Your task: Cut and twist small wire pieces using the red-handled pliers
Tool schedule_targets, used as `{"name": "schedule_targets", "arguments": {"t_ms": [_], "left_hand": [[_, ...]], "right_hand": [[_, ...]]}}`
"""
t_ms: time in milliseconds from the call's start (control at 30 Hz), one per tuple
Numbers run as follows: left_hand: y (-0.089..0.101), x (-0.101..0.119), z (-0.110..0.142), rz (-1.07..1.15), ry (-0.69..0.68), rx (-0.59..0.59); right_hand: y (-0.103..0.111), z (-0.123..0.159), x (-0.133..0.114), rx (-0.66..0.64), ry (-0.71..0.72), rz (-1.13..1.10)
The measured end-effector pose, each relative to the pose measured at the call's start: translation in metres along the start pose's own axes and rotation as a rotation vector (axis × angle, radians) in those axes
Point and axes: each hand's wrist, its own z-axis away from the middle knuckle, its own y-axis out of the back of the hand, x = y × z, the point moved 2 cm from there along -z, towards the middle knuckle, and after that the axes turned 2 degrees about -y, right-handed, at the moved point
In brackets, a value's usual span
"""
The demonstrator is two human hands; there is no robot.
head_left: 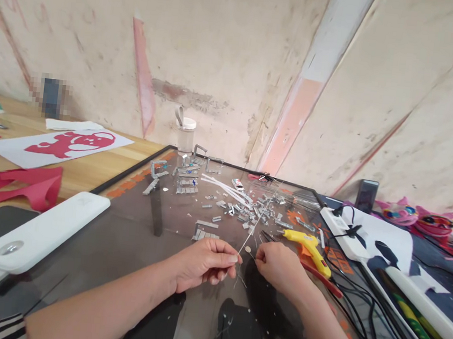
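A: Who's got what?
B: L hand [208, 262], grip pinched tight on thin strand [250, 233], lower ctr of frame; R hand [276, 266] curled, can't tell what's in it.
A: Obstacles?
B: Glue gun [317, 251] near R hand, metal bits [244, 213] (messy lot) mid-frame, power strip [341, 236] rt.

strand [249, 236]: whitish | glue gun [309, 247]: yellow | figure [56, 144]: red | sleeve [5, 328]: black-cream stripes

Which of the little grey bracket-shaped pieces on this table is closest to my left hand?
The grey bracket piece just beyond your left hand; the other bracket pieces sit farther back, nearer the white-lidded jar.
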Motion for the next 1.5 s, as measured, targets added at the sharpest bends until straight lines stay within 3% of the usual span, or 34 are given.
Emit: {"name": "schedule_targets", "arguments": {"t_ms": [167, 333, 433, 633, 800, 933, 1167, 1267, 1500], "left_hand": [[0.000, -0.001, 0.000, -0.015, -0.026, 0.014], [-0.001, -0.003, -0.001, -0.054, -0.056, 0.028], [-0.001, -0.003, -0.001, -0.079, -0.072, 0.034], [-0.001, -0.002, -0.001, -0.075, -0.087, 0.042], [-0.001, -0.003, -0.001, -0.075, -0.082, 0.044], [-0.001, -0.003, -0.002, -0.077, -0.087, 0.063], [-0.001, -0.001, -0.003, -0.139, -0.169, 0.120], [-0.002, 0.002, -0.001, -0.192, -0.206, 0.170], [-0.006, 0.006, 0.003, -0.371, -0.266, 0.135]], "right_hand": [[0.010, 0.000, 0.009, -0.063, 0.050, -0.150], [0.018, 0.006, 0.011, -0.221, 0.018, -0.773], [0.014, 0.007, 0.007, -0.308, -0.026, -0.999], [0.009, 0.000, 0.009, -0.234, -0.094, -1.222], [0.002, -0.008, 0.017, -0.144, -0.136, -1.082], [-0.005, -0.009, 0.013, -0.153, -0.144, -1.087], [-0.002, 0.004, -0.011, -0.404, -0.059, -1.266], [-0.001, 0.011, -0.017, -0.472, -0.025, -1.215], [0.000, 0.017, -0.026, -0.533, -0.006, -1.087]]}}
